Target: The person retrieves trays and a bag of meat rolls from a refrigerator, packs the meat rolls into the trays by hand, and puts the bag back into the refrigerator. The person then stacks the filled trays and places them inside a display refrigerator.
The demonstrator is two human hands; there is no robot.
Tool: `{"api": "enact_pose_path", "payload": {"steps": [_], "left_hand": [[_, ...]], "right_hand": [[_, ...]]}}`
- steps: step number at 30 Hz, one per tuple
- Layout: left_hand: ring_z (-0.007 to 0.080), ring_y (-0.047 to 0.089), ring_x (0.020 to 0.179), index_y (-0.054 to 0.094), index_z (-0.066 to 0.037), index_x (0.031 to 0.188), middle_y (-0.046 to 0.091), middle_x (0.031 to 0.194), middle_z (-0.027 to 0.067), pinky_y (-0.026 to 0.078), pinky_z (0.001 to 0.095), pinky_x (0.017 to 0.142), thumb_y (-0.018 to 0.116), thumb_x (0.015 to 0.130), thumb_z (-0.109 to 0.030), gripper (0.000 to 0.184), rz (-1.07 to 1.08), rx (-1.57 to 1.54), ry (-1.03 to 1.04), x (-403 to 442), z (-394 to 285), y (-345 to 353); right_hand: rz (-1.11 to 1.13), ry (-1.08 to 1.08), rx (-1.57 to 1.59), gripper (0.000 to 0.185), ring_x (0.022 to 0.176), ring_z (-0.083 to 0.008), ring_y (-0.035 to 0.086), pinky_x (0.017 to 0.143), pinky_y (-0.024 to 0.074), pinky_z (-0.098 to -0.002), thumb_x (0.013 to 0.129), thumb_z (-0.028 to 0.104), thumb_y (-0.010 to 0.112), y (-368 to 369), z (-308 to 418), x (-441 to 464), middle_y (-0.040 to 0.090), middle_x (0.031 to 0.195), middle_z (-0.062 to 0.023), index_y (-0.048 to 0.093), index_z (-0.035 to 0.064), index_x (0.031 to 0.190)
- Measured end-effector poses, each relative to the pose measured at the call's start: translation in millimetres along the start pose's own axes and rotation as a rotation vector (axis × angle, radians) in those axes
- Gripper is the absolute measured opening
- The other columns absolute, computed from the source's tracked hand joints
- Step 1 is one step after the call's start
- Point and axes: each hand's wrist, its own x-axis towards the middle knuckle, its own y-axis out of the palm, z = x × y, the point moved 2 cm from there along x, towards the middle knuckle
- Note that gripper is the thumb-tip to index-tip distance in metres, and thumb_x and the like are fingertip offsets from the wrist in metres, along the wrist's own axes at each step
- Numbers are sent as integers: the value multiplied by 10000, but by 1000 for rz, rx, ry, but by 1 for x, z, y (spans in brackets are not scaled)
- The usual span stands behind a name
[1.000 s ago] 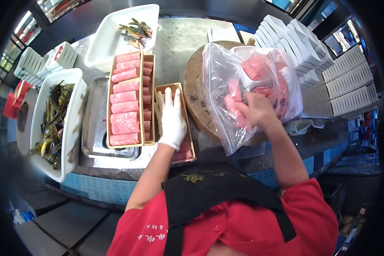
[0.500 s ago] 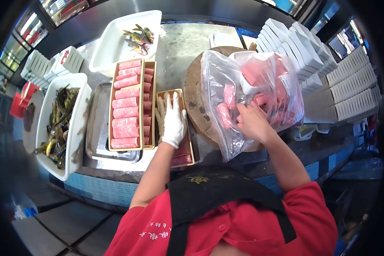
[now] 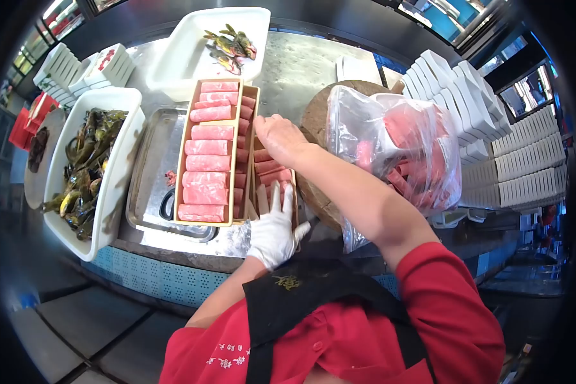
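My left hand (image 3: 271,232), in a white glove, lies with its fingers spread over the near end of a narrow wooden box (image 3: 295,205) of meat rolls (image 3: 274,174). At that box's far end is my bare right hand (image 3: 280,136), fingers curled; whatever they hold is hidden. Just left stands a taller stack of wooden boxes, the top one (image 3: 226,216) filled with a row of pink meat rolls (image 3: 207,147). Over a round chopping block (image 3: 315,121) to the right rests a clear plastic bag (image 3: 355,118) with more meat rolls and a white dish inside.
A white tub (image 3: 115,185) of dark fish stands at left, beside a metal tray (image 3: 148,163). Farther back, another white tub (image 3: 185,51) holds several small fish. Stacked white dishes (image 3: 454,96) line the right side, with more stacks (image 3: 112,67) at back left.
My right hand has left the plastic bag and crossed left to the far end of the narrow box. My left hand has slid toward me, uncovering meat rolls in that box.
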Motion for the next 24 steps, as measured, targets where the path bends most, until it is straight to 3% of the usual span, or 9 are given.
{"api": "enact_pose_path", "payload": {"steps": [3, 5, 7, 9, 11, 16, 19, 21, 24], "left_hand": [[510, 243, 1403, 90, -100, 1567, 96, 1600, 247, 269, 618, 1094, 600, 851, -595, 1009, -70, 201, 122, -14, 10, 12], [520, 223, 1407, 101, -96, 1566, 89, 1599, 256, 268, 617, 1095, 611, 841, -595, 1017, -62, 169, 211, -13, 16, 16], [515, 128, 1440, 140, -105, 1563, 80, 1602, 253, 155, 666, 1112, 606, 841, -595, 989, 80, 17, 176, -9, 17, 12], [514, 106, 1446, 158, -113, 1561, 75, 1602, 256, 81, 702, 1101, 599, 850, -586, 961, 4, 56, 239, -7, 17, 10], [516, 86, 1448, 184, -118, 1557, 53, 1606, 249, 50, 701, 1105, 590, 864, -563, 918, -69, 146, 285, -3, 15, 5], [515, 146, 1431, 267, -26, 1514, 216, 1560, 257, 126, 634, 1134, 666, 847, -406, 865, -216, 13, 369, 2, 4, -7], [448, 374, 1339, 314, 8, 1482, 396, 1435, 276, 326, 479, 1100, 745, 789, -184, 839, -372, -194, 642, -6, -33, -41], [454, 445, 1259, 277, 22, 1489, 397, 1424, 274, 376, 436, 1066, 792, 752, -218, 930, -322, -498, 615, 3, -62, -51], [502, 529, 1130, 137, -24, 1534, 346, 1426, 359, 490, 498, 918, 848, 655, -419, 1197, -391, -374, 398, 32, -96, -47]], "right_hand": [[119, 175, 85, 246, 938, -424, 599, 831, 513, -455, 759, -52, 568, 29, -16, 9, 592, 962, -260, 483, -37, 990], [-1, 11, 145, 256, 923, -435, 593, 805, 516, -456, 744, -69, 553, 32, -18, -1, 587, 944, -267, 482, -35, 988], [-70, 72, 244, 224, 939, -433, 586, 824, 500, -460, 749, -81, 555, -6, 11, -24, 589, 955, -245, 514, -29, 963], [-587, -83, 88, 337, 1080, -367, 567, 935, 470, -412, 784, 24, 665, -41, 31, -68, 609, 1049, -178, 580, -22, 1107], [-668, 127, -146, 450, 1230, -357, 469, 1064, 317, -543, 759, 135, 733, -73, 45, -118, 537, 1201, -156, 583, 22, 1168], [-623, 851, -815, 775, 1278, -419, 413, 1030, 343, -562, 711, 172, 772, -88, -12, -208, 427, 1364, -193, 423, 101, 1400], [-484, 960, -625, 465, 1121, -397, 546, 869, 463, -508, 769, 126, 670, -100, -64, -238, 570, 1192, -174, 539, 94, 1213], [-418, 1013, -476, 335, 1021, -390, 608, 786, 500, -486, 788, 113, 630, -108, -87, -247, 630, 1092, -166, 578, 89, 1119], [-655, 862, -443, 59, 726, -375, 641, 629, 486, -477, 783, 70, 565, -119, -110, -250, 648, 752, -171, 615, 47, 805]]}}
